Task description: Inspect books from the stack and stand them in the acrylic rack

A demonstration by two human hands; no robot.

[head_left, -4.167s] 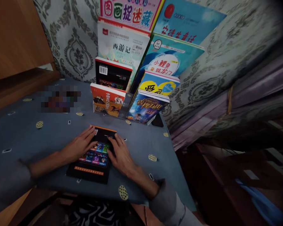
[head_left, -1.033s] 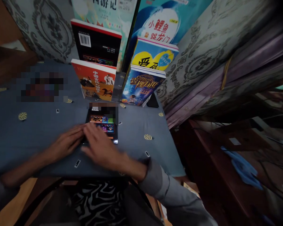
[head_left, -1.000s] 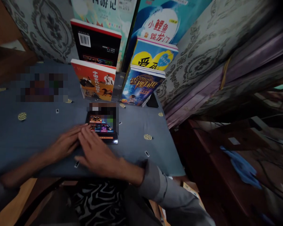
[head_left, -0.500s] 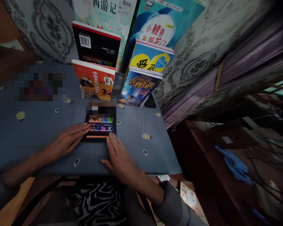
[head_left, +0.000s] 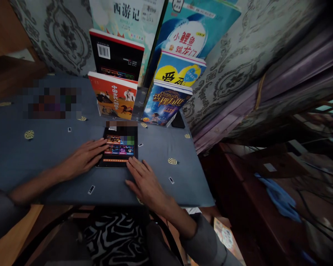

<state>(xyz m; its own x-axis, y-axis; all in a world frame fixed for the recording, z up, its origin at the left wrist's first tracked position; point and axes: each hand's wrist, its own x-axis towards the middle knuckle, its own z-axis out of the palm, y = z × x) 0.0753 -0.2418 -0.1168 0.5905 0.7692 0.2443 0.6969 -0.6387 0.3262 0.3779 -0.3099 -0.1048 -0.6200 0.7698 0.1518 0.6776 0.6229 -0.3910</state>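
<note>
A black book (head_left: 118, 160) with rows of small colourful pictures on its cover lies flat on the blue tablecloth, its upper part blurred by pixel blocks. My left hand (head_left: 86, 157) rests with outstretched fingers over the book's left edge. At the lower right corner, the fingertips of my right hand (head_left: 147, 181) touch the cover, palm down, with the thumb apart. Neither hand grips anything. Just behind the book, an orange-red book (head_left: 113, 96) and a blue book (head_left: 166, 101) stand upright in a display.
More books stand in tiers behind: a black one (head_left: 119, 55), a yellow-and-blue one (head_left: 180, 68) and a large teal one (head_left: 211, 22). A dark flat object (head_left: 178, 120) lies beside the display. Pixel blocks hide something at the left. Right of the table (head_left: 188, 184) are a carton (head_left: 269, 162) and blue cloth (head_left: 279, 195).
The whole view has shifted slightly, so the books and table appear a little farther right. Both hands stay on the black book, and my right hand's fingers look slightly more spread.
</note>
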